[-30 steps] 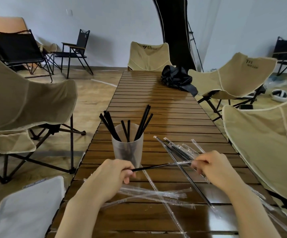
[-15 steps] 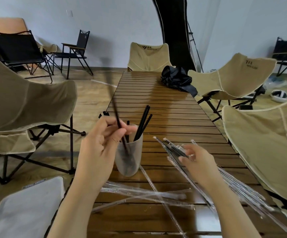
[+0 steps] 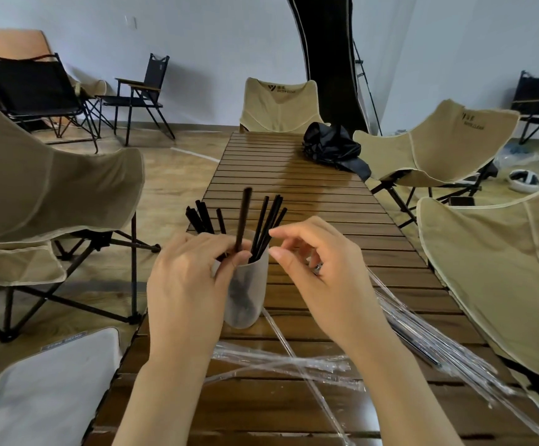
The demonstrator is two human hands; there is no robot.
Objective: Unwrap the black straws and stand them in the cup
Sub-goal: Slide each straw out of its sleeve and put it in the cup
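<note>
Left hand point(image 3: 190, 284) pinches one black straw point(image 3: 242, 220) upright in the cup point(image 3: 245, 297), which stands between both hands. Right hand point(image 3: 322, 278) is relaxed and empty. On the slatted wooden table point(image 3: 293, 188), clear wrappers point(image 3: 277, 362) lie between the wrists and wrapped straws point(image 3: 429, 346) lie right of the right hand. Beige chairs point(image 3: 52, 188) flank both sides.

Soft daylight, warped edges, slight blur
</note>
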